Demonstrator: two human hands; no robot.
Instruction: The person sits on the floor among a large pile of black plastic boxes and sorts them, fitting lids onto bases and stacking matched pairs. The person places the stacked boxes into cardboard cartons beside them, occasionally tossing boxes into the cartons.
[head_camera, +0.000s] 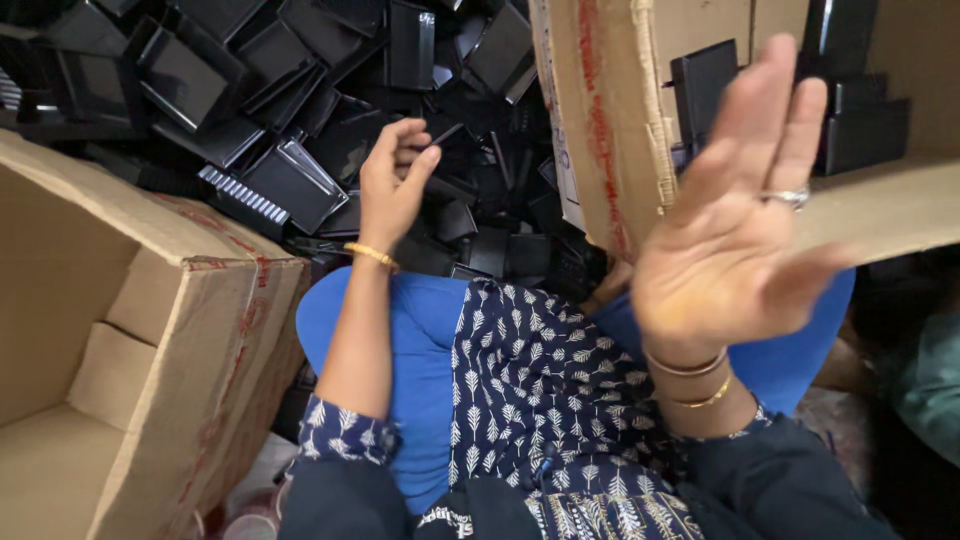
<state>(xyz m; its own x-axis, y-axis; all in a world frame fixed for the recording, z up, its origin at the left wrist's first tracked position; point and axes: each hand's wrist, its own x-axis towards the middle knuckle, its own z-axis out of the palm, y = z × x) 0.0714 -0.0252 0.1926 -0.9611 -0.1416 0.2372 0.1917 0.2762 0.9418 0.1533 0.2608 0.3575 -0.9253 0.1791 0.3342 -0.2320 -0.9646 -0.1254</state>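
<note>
A heap of glossy black moulded plastic parts (300, 110), mostly shallow rectangular trays and flat square pieces, is seen spread across the upper middle of the view, the pieces lying at mixed angles so that no common long axis can be made out; one larger tray with a pale ribbed edge (275, 185) is seen with its long axis running from upper right down to lower left. The left hand (392, 185) is held over the near edge of this heap, just beyond the blue-clad knees (420, 350), with its fingers (405, 140) curled loosely inward and the thumb raised alongside them; whether a small black piece is pinched there or merely touched cannot be told, since the fingertips are set against the dark pile. A thin gold bangle (371, 255) is worn at that wrist. The right hand (730, 230) is raised close to the camera, palm turned towards the viewer, its fingers (760, 100) spread flat and pointing upward, and nothing is held in it; a silver ring (786, 198) is seen on one finger and two bangles (695, 380) at the wrist. Behind this hand an opened brown corrugated cardboard box with red tape marks (620, 120) is seen, with more black plastic parts (860, 110) stacked inside it. A second brown cardboard carton (130, 340) is set at the left, open side up, close beside the knee. A dark patterned garment with white leaf prints (540, 400) is draped over the lap.
</note>
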